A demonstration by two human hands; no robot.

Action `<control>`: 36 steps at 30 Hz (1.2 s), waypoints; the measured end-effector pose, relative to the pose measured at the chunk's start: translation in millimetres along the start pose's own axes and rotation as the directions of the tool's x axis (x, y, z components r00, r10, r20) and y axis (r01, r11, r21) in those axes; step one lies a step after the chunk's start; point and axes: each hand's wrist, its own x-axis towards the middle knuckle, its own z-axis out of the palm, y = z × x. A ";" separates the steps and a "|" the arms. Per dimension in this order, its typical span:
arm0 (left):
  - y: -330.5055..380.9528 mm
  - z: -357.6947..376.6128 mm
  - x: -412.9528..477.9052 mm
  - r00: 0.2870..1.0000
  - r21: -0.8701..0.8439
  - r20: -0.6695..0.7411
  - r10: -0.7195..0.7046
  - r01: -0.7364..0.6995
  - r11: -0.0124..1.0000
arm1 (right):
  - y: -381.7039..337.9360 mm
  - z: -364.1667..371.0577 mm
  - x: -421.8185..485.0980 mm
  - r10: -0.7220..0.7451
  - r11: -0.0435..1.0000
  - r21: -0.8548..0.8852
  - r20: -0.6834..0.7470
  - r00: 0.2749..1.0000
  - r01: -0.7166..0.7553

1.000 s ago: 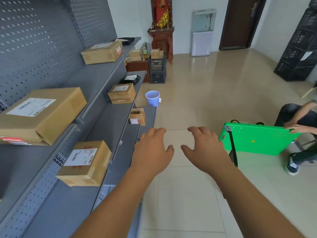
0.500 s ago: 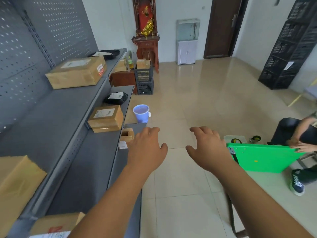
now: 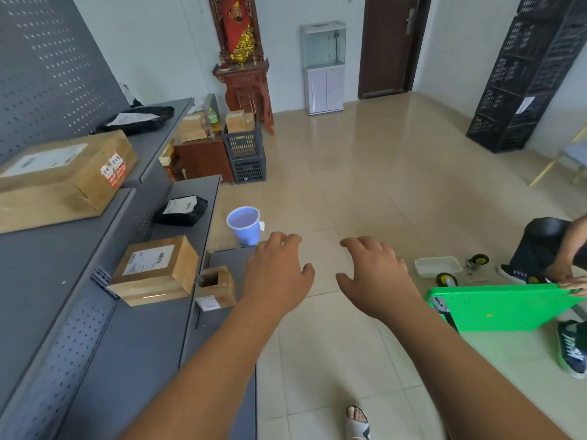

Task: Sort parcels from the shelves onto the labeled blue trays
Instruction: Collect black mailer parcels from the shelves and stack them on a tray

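The grey shelves (image 3: pixel 95 344) run down the left wall. On their top tier lies the long brown parcel (image 3: pixel 63 179), with a black bag (image 3: pixel 136 120) beyond it. One tier lower sit the labelled carton (image 3: pixel 155 271) and, behind it, a black pouch (image 3: pixel 181 209). Just off the shelves' front edge hover the left hand (image 3: pixel 276 274) and right hand (image 3: pixel 378 277), each grip slack, fingers apart, empty. The small open box (image 3: pixel 216 289) rests on the lowest tier, beside the carton. No blue tray is in sight; I'd say most of the sorting remains.
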 end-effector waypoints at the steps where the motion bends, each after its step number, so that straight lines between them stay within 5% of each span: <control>1: 1.7 2.0 18.8 1.000 0.003 0.001 -0.004 0.004 1.000 | 4.8 -2.3 20.5 -0.006 1.000 0.006 -0.002 1.000 0.006; 18: -17.9 0.7 279.6 0.982 -0.143 -0.057 -0.179 0.169 0.975 | -3.2 -21.2 325.5 -0.196 0.981 0.009 0.030 0.980 0.196; 36: -127.1 -15.1 564.9 0.985 -0.160 -0.117 -0.130 0.110 0.981 | -67.8 -23.3 607.1 -0.137 0.991 0.009 -0.036 0.990 0.137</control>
